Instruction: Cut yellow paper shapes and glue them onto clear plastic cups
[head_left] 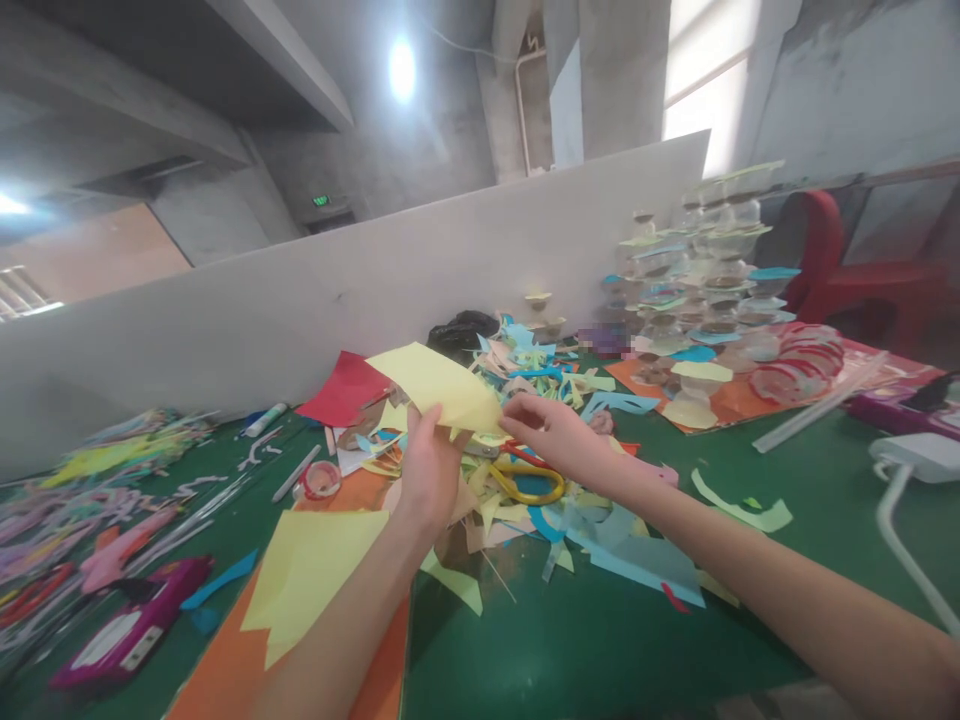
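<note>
Left hand (430, 472) and right hand (553, 435) pinch a sheet of yellow paper (439, 388) above a littered green table (600, 640)

At centre frame, the left hand's fingers close on the sheet's lower edge, while the right hand's fingertips press together at its right corner. Yellow-handled scissors (529, 482) lie just below the right hand among paper scraps (622, 550); a red paper sheet (343, 390) touches the yellow sheet's left side, and cut yellow paper (311, 570) rests on orange card (225, 670) at lower left.

Grey concrete beams (127, 100), white partition (300, 300), red chair (862, 285), bright window (705, 80).
</note>
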